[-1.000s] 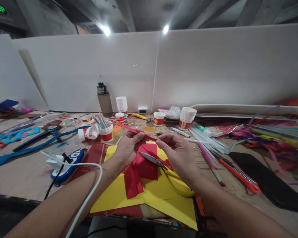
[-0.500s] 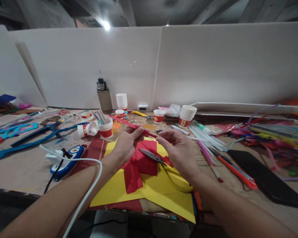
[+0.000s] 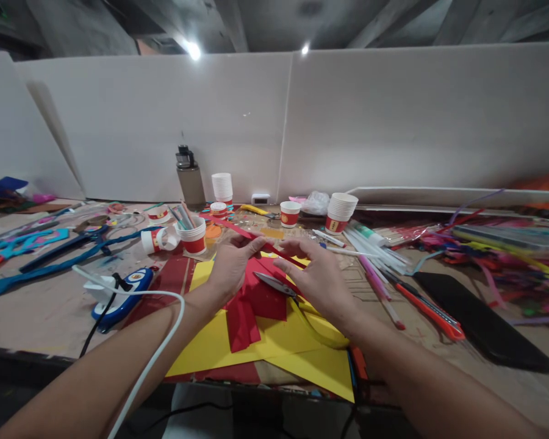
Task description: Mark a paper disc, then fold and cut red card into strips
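Note:
My left hand (image 3: 232,263) pinches a long thin red paper strip (image 3: 231,227) that runs up and to the left from its fingertips. My right hand (image 3: 315,275) is just to the right, fingers curled at the strip's other end, which they partly hide. Both hands hover over red paper pieces (image 3: 256,302) lying on yellow sheets (image 3: 297,356). Small scissors (image 3: 274,283) rest on the red paper, right below my right hand.
A red-and-white cup with pens (image 3: 194,236), cup stacks (image 3: 342,213), a grey bottle (image 3: 189,181), a blue glue gun (image 3: 124,294) with its white cable, a red utility knife (image 3: 427,311), straws and colourful strips lie around. White partition boards stand behind.
My right hand's fingers have loosened and spread a little and shifted slightly left along the strip. The view has shifted a little.

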`<state>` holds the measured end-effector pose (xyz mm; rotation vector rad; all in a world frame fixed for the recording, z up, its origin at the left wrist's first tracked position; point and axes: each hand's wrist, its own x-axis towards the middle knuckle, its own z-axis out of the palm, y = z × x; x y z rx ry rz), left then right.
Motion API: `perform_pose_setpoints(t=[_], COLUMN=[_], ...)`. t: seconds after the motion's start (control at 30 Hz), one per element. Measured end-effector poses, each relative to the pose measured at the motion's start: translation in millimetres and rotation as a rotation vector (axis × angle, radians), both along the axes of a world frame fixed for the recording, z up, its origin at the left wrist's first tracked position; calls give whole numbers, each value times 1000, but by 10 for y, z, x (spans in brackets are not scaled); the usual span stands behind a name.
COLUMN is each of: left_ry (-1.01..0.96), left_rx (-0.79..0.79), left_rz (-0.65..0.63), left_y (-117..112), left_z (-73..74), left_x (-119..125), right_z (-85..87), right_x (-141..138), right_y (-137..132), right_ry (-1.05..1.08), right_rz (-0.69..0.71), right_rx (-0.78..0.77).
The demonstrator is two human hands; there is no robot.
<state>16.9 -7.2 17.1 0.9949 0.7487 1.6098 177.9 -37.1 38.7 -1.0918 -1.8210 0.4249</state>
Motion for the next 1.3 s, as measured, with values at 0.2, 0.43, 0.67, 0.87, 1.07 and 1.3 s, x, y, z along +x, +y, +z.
perform_pose_setpoints(t=[0.2, 0.43, 0.67, 0.87, 1.07, 1.3], left_ry=[13, -167, -137, -148, -156, -194], left_rx=[-12, -72, -1, -5, -43, -73], left_rz=[-62, -121, -224, -172, -149, -150], left_y=[-88, -31, -3, -25, -16, -19], left_z=[28, 76, 58, 97, 85, 86], left_x=[63, -1, -53, -41, -32, -14], right_z=[16, 81, 83, 81, 61, 56], right_x=[32, 23, 27, 25, 28, 13], right_y=[-13, -23, -23, -39, -31, -40], right_ry=[-84, -27, -27, -48, -60, -76], right_rz=[-20, -13, -41, -34, -27, -29], right_rx=[67, -2, 20, 55, 58, 81])
